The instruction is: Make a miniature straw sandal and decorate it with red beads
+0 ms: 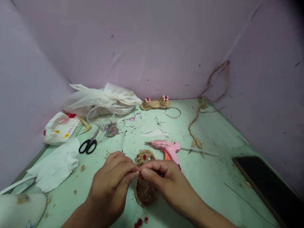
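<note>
A small slipper made of jute twine (144, 190) lies on the green table (213, 177) right in front of me, with a red bead on its toe strap. My left hand (111, 182) and my right hand (163, 179) meet above it, thumbs and forefingers pinched together at one spot over the slipper. What the fingertips pinch is too small to make out. A few red beads (140, 221) lie on the table just below the slipper.
A pink glue gun (167, 147) lies just behind the slipper. Black scissors (88, 145), a bag of beads (110, 129), white plastic bags (102, 99), tissue (55, 164), finished jute slippers (155, 103), a ring (172, 112), loose twine (201, 110) and a dark phone (266, 186) surround it.
</note>
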### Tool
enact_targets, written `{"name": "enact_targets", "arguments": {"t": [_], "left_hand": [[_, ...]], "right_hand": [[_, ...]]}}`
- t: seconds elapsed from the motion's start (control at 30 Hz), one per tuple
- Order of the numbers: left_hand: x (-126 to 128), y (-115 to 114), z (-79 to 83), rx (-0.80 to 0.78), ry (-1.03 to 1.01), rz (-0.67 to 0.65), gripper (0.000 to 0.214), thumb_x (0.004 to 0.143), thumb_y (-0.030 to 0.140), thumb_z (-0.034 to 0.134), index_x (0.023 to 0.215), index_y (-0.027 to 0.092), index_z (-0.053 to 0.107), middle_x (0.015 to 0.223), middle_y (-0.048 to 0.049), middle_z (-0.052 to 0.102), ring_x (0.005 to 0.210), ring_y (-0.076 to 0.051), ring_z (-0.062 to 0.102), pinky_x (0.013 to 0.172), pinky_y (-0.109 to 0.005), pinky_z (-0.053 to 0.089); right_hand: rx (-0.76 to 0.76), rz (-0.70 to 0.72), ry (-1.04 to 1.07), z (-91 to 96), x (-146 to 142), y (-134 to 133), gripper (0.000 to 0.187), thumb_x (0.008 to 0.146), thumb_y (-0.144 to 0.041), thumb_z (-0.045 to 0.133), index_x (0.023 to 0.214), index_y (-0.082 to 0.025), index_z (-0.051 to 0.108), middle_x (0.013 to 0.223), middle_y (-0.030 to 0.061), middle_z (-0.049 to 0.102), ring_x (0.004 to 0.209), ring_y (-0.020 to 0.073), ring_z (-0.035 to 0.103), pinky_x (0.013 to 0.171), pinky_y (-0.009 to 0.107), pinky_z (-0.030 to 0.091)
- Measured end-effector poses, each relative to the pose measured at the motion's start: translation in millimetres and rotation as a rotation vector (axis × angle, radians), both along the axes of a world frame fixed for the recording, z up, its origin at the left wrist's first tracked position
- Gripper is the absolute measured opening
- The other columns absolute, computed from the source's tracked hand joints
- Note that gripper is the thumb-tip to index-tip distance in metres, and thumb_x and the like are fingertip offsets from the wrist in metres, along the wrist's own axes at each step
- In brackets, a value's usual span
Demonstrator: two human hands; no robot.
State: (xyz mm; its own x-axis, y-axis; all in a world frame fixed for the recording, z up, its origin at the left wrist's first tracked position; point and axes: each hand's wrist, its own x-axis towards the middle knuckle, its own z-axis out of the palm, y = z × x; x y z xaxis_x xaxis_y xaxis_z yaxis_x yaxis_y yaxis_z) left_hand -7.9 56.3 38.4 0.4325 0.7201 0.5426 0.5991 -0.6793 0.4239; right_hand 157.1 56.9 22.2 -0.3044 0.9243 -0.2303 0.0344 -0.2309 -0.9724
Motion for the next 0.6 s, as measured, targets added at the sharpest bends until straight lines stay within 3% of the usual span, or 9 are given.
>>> {"name": "enact_targets", "arguments": {"t": [0.13, 0.23, 0.47, 0.6], "left_hand": [[-5.0, 13.4, -8.6, -0.013, 0.002, 0.031, 0.013, 0.080, 0.006, 0.053, 0.082, 0.018, 0.057, 0.072, 0.0001, 0.062, 0.070, -0.014, 0.057, 0.076, -0.033, 0.043], [-5.5, 19.7, -17.9, 0.045, 0.094, 0.066, 0.013, 0.079, 0.007, 0.055, 0.084, 0.018, 0.059, 0.073, -0.0011, 0.061, 0.071, -0.016, 0.057, 0.077, -0.037, 0.042], [1.8, 21.0, -26.5, 0.170, 0.247, 0.048, 0.018, 0.078, 0.004, 0.054, 0.088, 0.017, 0.058, 0.075, -0.0027, 0.061, 0.067, -0.015, 0.057, 0.085, -0.047, 0.038], [-0.5, 23.5, -28.8, 0.255, 0.327, 0.017, 0.019, 0.075, 0.004, 0.056, 0.089, 0.017, 0.058, 0.074, -0.0032, 0.062, 0.065, -0.016, 0.059, 0.085, -0.046, 0.038]], "right_hand": [[0.245, -0.183, -0.354, -4.0, 18.2, 10.3, 0.019, 0.075, -0.020, 0.056, 0.089, -0.020, 0.069, 0.090, 0.0042, 0.070, 0.069, 0.0156, 0.058, 0.068, 0.032, 0.046], [0.330, -0.126, -0.556, -10.9, 26.6, 13.9, 0.029, 0.072, -0.014, 0.060, 0.100, -0.020, 0.067, 0.101, 0.0060, 0.068, 0.066, 0.0154, 0.057, 0.068, 0.034, 0.046], [0.358, -0.030, -0.621, -21.5, 22.0, 12.1, 0.051, 0.070, -0.017, 0.066, 0.119, -0.016, 0.056, 0.106, 0.0098, 0.066, 0.073, 0.0190, 0.061, 0.066, 0.034, 0.048], [0.382, -0.037, -0.603, -24.6, 19.7, 11.4, 0.047, 0.071, -0.016, 0.064, 0.117, -0.017, 0.056, 0.108, 0.0091, 0.065, 0.088, 0.0232, 0.061, 0.073, 0.036, 0.048]]}}
